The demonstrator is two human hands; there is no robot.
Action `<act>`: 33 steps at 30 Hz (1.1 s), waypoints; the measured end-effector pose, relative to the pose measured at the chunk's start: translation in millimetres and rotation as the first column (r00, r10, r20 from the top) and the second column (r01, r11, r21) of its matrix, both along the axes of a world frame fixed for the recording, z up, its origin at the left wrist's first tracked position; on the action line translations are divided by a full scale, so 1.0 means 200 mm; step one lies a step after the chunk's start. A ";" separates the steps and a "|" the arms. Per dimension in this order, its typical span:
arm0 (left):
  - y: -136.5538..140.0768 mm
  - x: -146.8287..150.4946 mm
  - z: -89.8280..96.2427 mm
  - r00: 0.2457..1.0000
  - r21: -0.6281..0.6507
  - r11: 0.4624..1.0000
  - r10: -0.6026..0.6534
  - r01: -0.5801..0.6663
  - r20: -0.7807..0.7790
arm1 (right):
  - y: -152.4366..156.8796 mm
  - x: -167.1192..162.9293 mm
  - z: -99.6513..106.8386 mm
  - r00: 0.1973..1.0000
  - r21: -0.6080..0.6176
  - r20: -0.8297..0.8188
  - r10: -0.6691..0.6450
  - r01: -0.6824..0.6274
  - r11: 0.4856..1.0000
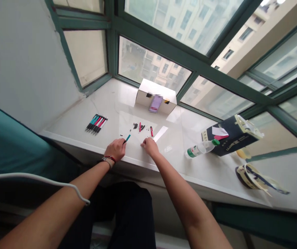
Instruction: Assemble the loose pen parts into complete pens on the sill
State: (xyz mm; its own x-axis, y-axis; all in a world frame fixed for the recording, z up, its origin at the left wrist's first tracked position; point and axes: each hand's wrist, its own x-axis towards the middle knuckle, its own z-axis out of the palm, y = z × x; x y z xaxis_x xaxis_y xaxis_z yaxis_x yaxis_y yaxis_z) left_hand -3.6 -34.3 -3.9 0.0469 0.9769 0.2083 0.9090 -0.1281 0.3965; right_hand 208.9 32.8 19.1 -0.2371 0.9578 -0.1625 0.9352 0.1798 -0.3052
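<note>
My left hand (pixel 115 149) is closed around a teal pen barrel (pixel 128 138), which points up and away from me. To its right, my right hand (pixel 149 146) is low over the sill with thumb and fingers pinched together; whatever they hold is too small to make out. Just beyond my hands lie loose black pen parts (pixel 135 126), a red pen barrel (pixel 140 127) and another red and black pen piece (pixel 151 131). A tiny metallic piece (pixel 121 135) rests near my left hand. Farther left, several pens (pixel 96 123) in teal, red and white with black grips lie in a neat row.
A white box (pixel 156 90) stands against the window with a purple phone (pixel 156 103) leaning on it. On the right are a clear bottle with a green cap (pixel 202 148), a dark paper bag (pixel 231 135) and an open round container (pixel 249 176). A white cable (pixel 36 178) crosses my left forearm.
</note>
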 end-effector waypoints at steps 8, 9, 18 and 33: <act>0.00 -0.01 -0.01 0.999 0.011 1.000 -0.012 0.011 0.040 | 0.01 0.00 0.05 1.000 0.064 -0.002 0.017 -0.017 0.998; 0.00 -0.01 -0.01 0.999 0.011 1.000 -0.015 0.014 0.048 | 0.03 -0.01 0.09 0.999 0.059 -0.044 0.032 -0.030 0.998; -0.01 0.00 0.01 0.998 0.033 0.998 -0.046 0.044 0.049 | 0.19 -0.20 0.39 0.933 -0.069 -0.181 0.310 -0.326 0.943; -0.01 -0.01 -0.01 0.996 0.052 0.998 -0.040 0.036 0.081 | 0.19 -0.31 0.47 0.890 -0.100 0.012 0.456 -0.453 0.886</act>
State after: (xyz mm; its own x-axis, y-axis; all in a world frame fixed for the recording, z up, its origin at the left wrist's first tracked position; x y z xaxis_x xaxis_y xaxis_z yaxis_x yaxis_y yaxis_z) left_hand -4.8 -36.3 -5.1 0.0644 0.9629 0.2621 0.8680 -0.1836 0.4613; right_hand 146.9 70.6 113.0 -0.6357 0.7266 -0.2605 0.7678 0.5606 -0.3101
